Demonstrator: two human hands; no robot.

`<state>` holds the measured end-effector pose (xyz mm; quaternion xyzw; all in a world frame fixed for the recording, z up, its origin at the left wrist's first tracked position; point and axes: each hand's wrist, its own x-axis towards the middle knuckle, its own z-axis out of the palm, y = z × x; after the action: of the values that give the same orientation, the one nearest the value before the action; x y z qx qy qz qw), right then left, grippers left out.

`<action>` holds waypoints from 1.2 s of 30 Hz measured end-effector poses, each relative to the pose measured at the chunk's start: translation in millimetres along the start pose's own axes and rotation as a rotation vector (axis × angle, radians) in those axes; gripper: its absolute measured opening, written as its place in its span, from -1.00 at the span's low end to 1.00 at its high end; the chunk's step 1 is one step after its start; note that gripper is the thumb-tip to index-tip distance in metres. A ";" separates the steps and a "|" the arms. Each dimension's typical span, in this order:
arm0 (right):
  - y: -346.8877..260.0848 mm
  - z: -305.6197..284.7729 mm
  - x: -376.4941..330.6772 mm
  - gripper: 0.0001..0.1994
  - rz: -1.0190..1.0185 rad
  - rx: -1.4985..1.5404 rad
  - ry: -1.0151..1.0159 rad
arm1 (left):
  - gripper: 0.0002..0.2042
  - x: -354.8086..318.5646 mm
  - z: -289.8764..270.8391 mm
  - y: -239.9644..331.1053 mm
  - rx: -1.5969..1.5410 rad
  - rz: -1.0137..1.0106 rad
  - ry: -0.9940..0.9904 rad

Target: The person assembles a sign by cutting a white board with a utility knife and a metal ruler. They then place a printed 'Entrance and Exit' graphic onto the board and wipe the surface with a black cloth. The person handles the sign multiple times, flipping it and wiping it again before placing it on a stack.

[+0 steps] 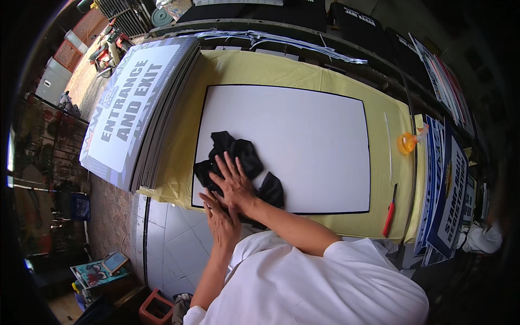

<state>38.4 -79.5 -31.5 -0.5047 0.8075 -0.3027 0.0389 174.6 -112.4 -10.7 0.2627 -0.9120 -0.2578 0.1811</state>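
Note:
A white rectangular board (314, 151) with a black border lies on the yellow-covered table. Over its lower left part is a crumpled black cloth (241, 154). My right hand (236, 185) presses flat on this cloth, fingers spread, its forearm crossing from the right. Just below it, my left hand (221, 223) is at the board's near left corner, with its fingers stretched out and nothing seen in them. The fingertips of my left hand come close to the cloth and the right hand; whether they touch is unclear.
A thick stack of printed boards (135, 108) stands on the left. To the right lie a red-handled cutter (389, 219), a thin white strip (388, 146) and an orange spray bottle (406, 143). More printed signs (447, 189) lean beyond the right edge. A red stool (157, 307) sits below.

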 end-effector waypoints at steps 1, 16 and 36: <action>2.1 8.3 7.0 -0.40 -0.006 -0.003 0.009 | -0.04 -3.3 9.2 -7.3 -0.090 0.069 0.051; 246.7 -164.4 -140.3 -0.33 0.821 -0.575 0.455 | 0.04 -13.2 -8.4 14.2 0.353 0.012 -0.390; 103.0 1.2 171.8 -0.22 -0.091 -0.146 -0.154 | 0.06 -4.7 -9.1 15.5 0.369 -0.036 -0.450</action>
<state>-126.4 -192.5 -45.2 -0.5642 0.7983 -0.2047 0.0501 176.6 -101.9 4.5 0.2435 -0.9559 -0.1426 -0.0813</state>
